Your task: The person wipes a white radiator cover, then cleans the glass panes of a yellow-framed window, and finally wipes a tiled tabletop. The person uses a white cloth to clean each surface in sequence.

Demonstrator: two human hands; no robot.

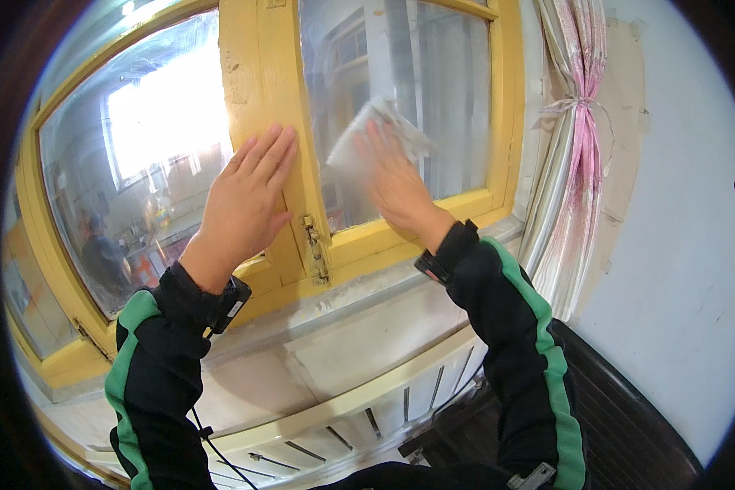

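My right hand (393, 184) presses a folded whitish cloth (358, 138) flat against the right window pane (459, 122); hand and cloth are slightly blurred. My left hand (251, 190) lies flat, fingers together, on the yellow wooden window frame (242, 73) between the two panes, with nothing in it. Just right of the left hand, low on the frame, is a worn metal bolt latch (313, 245). The left window pane (177, 202) reflects a bright window and a person's figure.
A pink and white curtain (582, 141), tied at its middle, hangs right of the window. Below run a stone sill (367, 285) and a white slatted radiator cover (367, 404). A thin black cable (211, 438) hangs by my left sleeve. A dark ribbed surface (612, 398) lies at lower right.
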